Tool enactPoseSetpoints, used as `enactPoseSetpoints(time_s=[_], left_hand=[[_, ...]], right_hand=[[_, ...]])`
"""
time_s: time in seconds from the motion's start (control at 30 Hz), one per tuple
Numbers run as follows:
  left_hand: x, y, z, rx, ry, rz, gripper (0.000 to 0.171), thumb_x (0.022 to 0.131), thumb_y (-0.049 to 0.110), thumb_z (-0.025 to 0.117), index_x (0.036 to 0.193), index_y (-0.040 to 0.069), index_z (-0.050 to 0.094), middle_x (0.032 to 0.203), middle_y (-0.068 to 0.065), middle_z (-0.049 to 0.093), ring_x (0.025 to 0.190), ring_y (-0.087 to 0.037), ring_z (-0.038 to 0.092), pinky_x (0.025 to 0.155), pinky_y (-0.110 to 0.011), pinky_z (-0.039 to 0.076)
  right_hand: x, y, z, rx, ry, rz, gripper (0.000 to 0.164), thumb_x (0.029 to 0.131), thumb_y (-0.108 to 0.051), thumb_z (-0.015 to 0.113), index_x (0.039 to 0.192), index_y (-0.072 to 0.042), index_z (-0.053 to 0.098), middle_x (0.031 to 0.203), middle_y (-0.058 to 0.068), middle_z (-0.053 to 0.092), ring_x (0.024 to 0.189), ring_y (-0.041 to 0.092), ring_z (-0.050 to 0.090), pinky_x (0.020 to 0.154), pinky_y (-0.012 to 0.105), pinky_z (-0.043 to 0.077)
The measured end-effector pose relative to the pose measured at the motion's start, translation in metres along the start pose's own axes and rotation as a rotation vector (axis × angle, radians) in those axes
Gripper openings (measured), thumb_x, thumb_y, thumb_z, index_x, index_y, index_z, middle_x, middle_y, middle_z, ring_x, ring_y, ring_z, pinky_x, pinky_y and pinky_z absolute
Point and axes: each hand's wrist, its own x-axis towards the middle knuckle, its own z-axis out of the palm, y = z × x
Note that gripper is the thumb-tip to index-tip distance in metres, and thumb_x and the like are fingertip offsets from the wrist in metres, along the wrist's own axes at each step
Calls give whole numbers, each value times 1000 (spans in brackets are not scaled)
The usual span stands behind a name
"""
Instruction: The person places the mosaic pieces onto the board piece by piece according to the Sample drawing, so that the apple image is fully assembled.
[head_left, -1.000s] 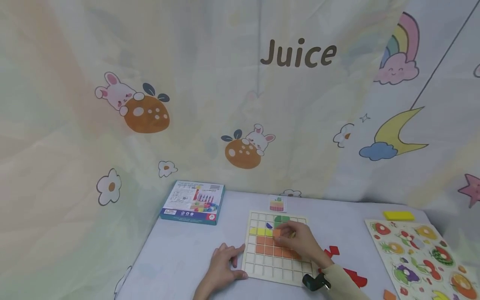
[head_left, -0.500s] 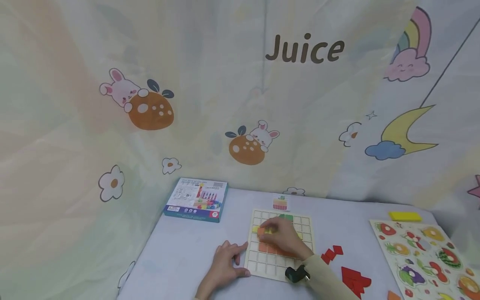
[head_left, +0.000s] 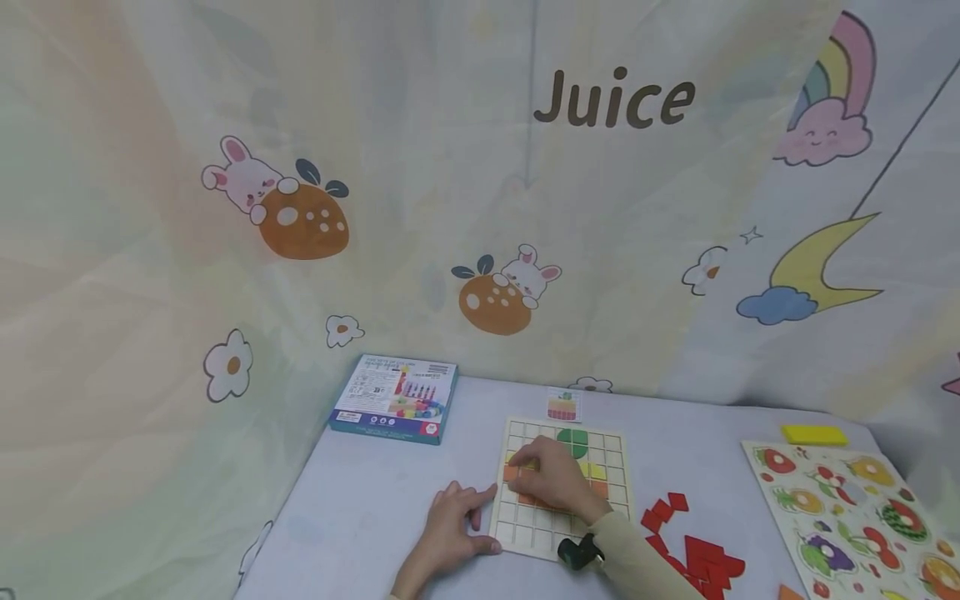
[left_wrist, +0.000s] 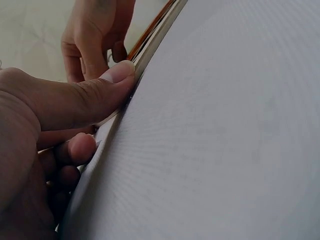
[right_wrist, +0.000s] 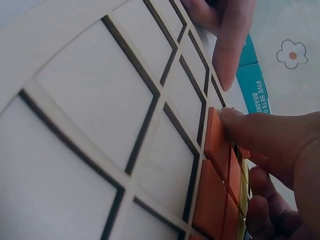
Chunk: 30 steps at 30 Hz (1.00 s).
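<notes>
A white grid board (head_left: 517, 533) lies on the table, its cells partly filled with yellow, orange and green tiles. My right hand (head_left: 551, 475) is over its left part, pinching an orange square tile (head_left: 512, 473) at the left column, beside the yellow row. Its fingers cover part of the tiles below. In the right wrist view, the thumb is against orange tiles (right_wrist: 212, 200) set in the grid. My left hand (head_left: 453, 525) touches the board's left edge with index finger and thumb; the other fingers are bent. The left wrist view shows that thumb (left_wrist: 115, 77) against the edge.
Loose red tiles (head_left: 705, 562) lie right of the board, with an orange tile (head_left: 789, 592) near the front. A small cake card (head_left: 563, 406) stands behind it. A boxed set (head_left: 393, 400) is at the back left; a fruit puzzle board (head_left: 840, 500) and yellow block (head_left: 814, 435) are at right.
My right hand has moved left across the board with the orange tile, from the middle columns to the left column. The left hand has stayed at the board's edge. The head view has shifted slightly.
</notes>
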Motion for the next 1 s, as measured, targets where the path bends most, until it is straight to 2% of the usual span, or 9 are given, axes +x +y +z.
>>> enactPoseSetpoints(time_s=[0.33,0.57,0.7,0.87,1.0], left_hand=[[1,4,-1,-7,-1,4,82,70,38,98,144,21,67,73,14,49,79,-4,36,78,-29,27],[0,4,-2,1,0,19,83,69,39,98,144,20,67,73,14,49,78,-3,36,77,-28,27],[-1,2,-3,0,2,12,83,69,39,97,144,21,67,73,15,49,78,-3,36,77,-28,27],[-2,2,-4,-16,-2,14,83,69,39,97,144,20,67,73,15,49,78,-3,36,77,-28,27],[-3,2,-2,-15,9,24,84,68,38,98,144,19,68,73,15,49,78,-3,35,77,-28,27]], right_hand=[[-1,0,-2,-39,36,13,13,85,-24,86,98,-19,83,98,-6,72,82,11,52,73,29,43],[1,1,1,-64,36,0,12,84,-24,88,95,-21,83,97,-8,74,89,11,59,82,36,48],[2,1,2,-67,27,3,12,86,-25,87,96,-22,83,96,-9,74,88,10,58,81,35,48],[2,3,2,-50,11,9,15,88,-30,86,100,-22,83,99,-9,75,86,9,56,78,32,46],[-3,9,-8,20,9,51,23,89,-35,85,107,-23,82,110,-7,75,93,11,58,82,34,48]])
